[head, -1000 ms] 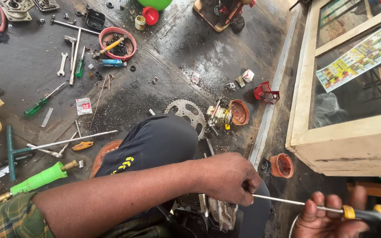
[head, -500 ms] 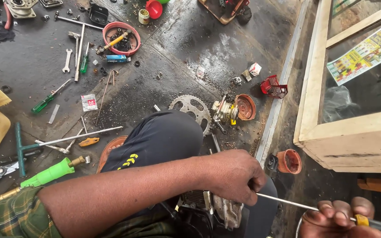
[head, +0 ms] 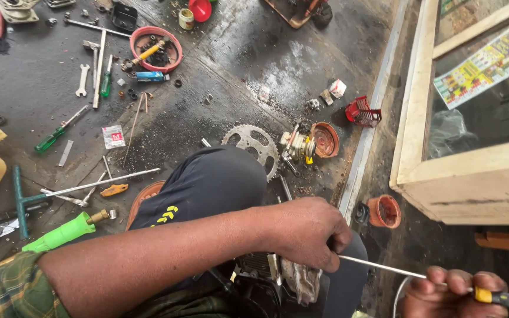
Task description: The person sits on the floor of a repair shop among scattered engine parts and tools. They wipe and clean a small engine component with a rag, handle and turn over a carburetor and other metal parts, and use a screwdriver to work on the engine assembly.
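My left hand [head: 304, 232] is curled around the tip end of a long screwdriver shaft [head: 381, 268], just above a greasy engine part [head: 278, 280] between my legs. My right hand [head: 452, 291] grips the screwdriver's yellow and black handle [head: 505, 299] at the bottom right corner. My left forearm crosses the lower part of the view, over my knee in dark trousers [head: 207, 182]. The point where the shaft meets the engine is hidden under my left hand.
A toothed sprocket [head: 251, 144], a rusty round cup [head: 325, 139] and small parts lie ahead on the oily floor. Spanners, green-handled screwdrivers [head: 54, 138] and a red ring tray [head: 154, 47] lie to the left. A wooden cabinet [head: 460, 182] stands at the right, a small orange pot [head: 383, 211] beside it.
The view has tilted down and right a little, so floor items sit higher and further left. Both hands stay on the screwdriver; the right hand has slid slightly lower in the frame.
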